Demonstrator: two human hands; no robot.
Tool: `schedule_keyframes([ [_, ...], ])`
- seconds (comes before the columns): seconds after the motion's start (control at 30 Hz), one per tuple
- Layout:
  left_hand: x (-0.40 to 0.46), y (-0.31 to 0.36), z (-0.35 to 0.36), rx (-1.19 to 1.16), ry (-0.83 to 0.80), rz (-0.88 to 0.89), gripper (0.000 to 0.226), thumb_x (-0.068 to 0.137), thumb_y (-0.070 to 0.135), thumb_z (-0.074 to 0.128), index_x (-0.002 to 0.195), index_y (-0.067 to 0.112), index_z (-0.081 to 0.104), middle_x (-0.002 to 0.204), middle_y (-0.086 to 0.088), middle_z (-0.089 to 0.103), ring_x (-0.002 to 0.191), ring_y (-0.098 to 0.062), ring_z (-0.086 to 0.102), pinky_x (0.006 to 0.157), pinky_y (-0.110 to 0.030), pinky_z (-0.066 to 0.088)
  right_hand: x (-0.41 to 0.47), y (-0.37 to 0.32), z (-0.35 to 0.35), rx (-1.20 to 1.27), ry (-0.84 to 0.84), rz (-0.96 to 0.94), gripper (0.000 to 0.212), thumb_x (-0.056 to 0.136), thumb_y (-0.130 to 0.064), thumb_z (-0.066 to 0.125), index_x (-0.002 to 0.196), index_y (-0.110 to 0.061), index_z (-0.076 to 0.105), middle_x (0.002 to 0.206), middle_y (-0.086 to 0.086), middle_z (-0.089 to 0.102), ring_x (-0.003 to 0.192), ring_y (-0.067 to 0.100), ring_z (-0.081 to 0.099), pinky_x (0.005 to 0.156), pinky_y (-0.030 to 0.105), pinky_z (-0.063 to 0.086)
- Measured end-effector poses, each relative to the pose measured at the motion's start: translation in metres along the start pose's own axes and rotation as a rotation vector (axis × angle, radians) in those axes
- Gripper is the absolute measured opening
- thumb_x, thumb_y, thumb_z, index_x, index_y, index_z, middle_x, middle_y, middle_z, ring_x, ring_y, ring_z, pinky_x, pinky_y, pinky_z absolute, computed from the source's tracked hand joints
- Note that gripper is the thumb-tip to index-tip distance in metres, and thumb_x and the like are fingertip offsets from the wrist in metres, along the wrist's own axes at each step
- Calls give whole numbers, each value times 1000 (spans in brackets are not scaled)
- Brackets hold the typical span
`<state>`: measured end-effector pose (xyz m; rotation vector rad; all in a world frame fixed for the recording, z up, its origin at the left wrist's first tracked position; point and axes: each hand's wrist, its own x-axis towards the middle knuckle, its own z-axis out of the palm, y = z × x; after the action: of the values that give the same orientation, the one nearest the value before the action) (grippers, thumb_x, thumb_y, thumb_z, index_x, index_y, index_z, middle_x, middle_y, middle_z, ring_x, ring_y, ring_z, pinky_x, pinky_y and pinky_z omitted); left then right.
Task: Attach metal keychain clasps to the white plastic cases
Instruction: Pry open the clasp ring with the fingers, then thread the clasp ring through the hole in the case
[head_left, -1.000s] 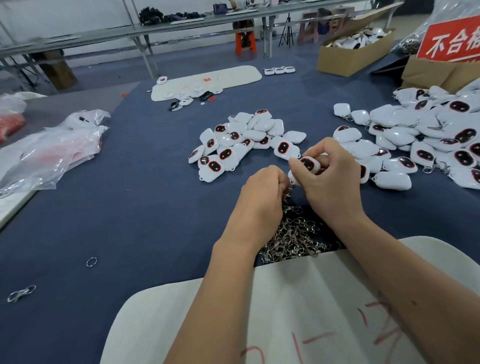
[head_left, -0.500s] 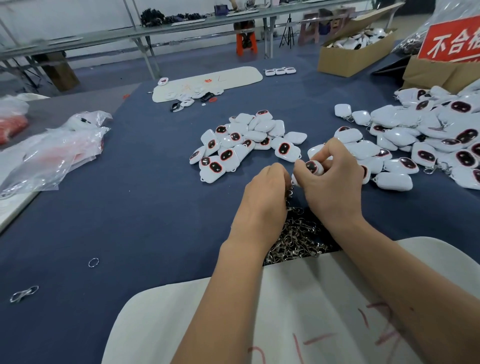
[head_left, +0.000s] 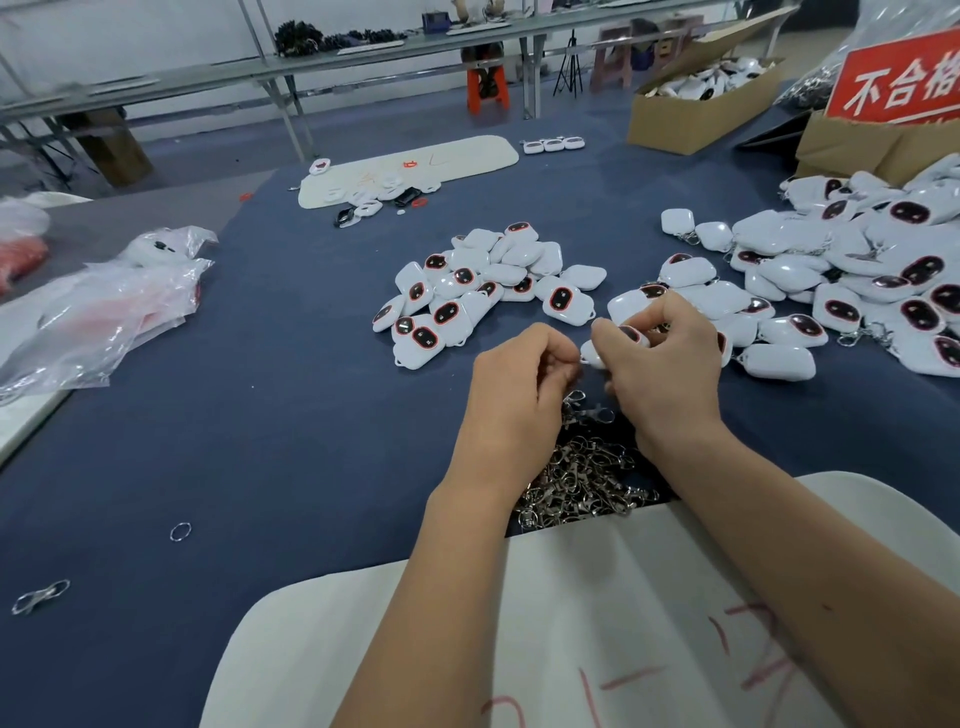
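Mid-frame: left hand (head_left: 519, 384) fingers curled, pinching a metal clasp (head_left: 587, 408) hanging over the clasp pile (head_left: 576, 478). Right hand (head_left: 670, 364) pinches a white case (head_left: 615, 343), touching left fingertips. Case heaps center (head_left: 483, 291) and far right (head_left: 841, 280) on blue table (head_left: 260, 415).

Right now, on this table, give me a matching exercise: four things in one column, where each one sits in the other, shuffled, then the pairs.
Things:
1. clasp pile
2. loose ring
3. red sign
4. held case

Places:
A. far right, above a cardboard box
B. in the right hand
C. between the forearms, near the white board
D. alone on the blue cloth, near left

Pairs: 1-C, 2-D, 3-A, 4-B
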<state>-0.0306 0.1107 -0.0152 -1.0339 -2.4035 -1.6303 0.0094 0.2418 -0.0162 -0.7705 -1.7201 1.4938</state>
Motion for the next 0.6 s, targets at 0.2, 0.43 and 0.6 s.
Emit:
schedule_keyframes([
  [0.2, 1, -4, -2, 65, 36, -29, 19, 93, 4, 63, 87, 22, 66, 81, 14, 69, 83, -7, 66, 73, -24, 53, 0, 2, 1, 13, 48, -74, 15, 77, -27, 69, 76, -22, 55, 62, -13, 62, 52, 7, 51, 54, 23, 43],
  [0.43, 1, 1, 0, 435, -254, 33, 22, 85, 48, 79, 100, 34, 72, 102, 12, 57, 110, -16, 41, 93, -30, 42, 8, 4, -1, 143, 100, -53, 14, 88, -21, 43, 81, -15, 53, 71, 14, 65, 47, 19, 65, 41, 24, 39],
  [0.6, 3, 3, 2, 394, -299, -29, 14, 92, 35, 75, 85, 33, 64, 101, 8, 60, 112, -18, 43, 95, -40, 45, 10, 7, -1, 152, 99, 5, 17, 85, -14, 41, 88, -25, 53, 62, -2, 66, 46, 13, 63, 39, 24, 40],
])
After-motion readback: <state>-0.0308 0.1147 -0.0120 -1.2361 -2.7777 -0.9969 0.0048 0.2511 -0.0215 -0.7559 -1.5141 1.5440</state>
